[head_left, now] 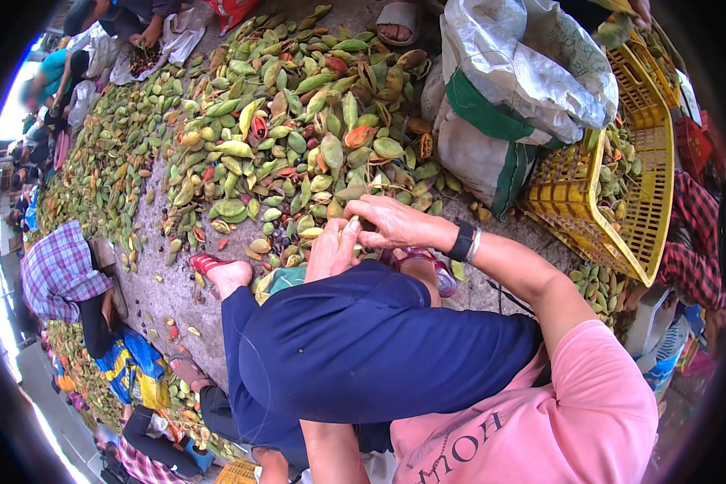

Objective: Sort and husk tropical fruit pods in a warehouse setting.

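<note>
My left hand and my right hand meet just beyond my knees, fingers closed together. Between their fingertips shows the pale green tip of a seed pod, mostly hidden by the fingers. A dark band and a light bracelet circle my right wrist. Right beyond the hands spreads a large heap of green and yellowish seed pods. Some are split and show red-orange insides, like the open pod. Small dark seeds lie among the pods near my left hand.
A white woven sack with a green band stands at the far right. Beside it leans a yellow plastic crate holding pods. My feet in red sandals rest at the heap's edge. Other people sit around, one in a plaid shirt at left.
</note>
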The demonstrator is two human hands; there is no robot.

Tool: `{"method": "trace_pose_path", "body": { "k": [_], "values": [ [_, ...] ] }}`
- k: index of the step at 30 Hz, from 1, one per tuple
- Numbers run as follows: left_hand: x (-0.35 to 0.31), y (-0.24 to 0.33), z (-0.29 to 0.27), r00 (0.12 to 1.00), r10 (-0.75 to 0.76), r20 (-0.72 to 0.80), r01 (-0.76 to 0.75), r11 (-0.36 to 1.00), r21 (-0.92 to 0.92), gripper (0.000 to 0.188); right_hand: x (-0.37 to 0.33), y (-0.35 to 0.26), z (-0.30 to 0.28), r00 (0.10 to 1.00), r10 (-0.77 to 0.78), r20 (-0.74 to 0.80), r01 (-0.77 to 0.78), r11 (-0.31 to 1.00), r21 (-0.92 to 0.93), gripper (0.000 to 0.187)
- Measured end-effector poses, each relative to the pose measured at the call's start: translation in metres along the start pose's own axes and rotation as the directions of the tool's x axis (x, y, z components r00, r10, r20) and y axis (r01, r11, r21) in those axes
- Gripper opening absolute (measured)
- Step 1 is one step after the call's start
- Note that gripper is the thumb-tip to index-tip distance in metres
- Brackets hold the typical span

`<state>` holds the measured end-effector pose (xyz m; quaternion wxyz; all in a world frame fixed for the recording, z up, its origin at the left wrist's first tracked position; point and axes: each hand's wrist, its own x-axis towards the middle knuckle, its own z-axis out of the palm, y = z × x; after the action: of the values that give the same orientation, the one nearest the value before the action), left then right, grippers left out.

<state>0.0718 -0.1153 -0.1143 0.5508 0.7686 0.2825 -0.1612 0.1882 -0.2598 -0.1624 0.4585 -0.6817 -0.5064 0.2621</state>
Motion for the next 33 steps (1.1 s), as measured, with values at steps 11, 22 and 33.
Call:
{"method": "trace_pose_path", "body": {
  "k": [11,22,33],
  "values": [
    [0.005,-0.004,0.027,0.952,-0.02,0.304,0.192,0.814,-0.547,0.043,-0.018,-0.018,-0.043,0.974,0.224,-0.023,-0.225,0.969,-0.106,0.037],
    [0.008,-0.017,0.033,0.901,0.136,0.412,0.182,0.745,-0.642,0.048,-0.018,-0.04,-0.087,0.979,-0.004,-0.202,-0.035,0.982,-0.188,0.034],
    [-0.012,-0.045,0.032,0.894,0.44,0.087,0.113,-0.033,-0.993,0.059,-0.044,-0.027,-0.296,0.749,-0.182,-0.637,-0.603,0.21,-0.77,0.02]
  ]
}}
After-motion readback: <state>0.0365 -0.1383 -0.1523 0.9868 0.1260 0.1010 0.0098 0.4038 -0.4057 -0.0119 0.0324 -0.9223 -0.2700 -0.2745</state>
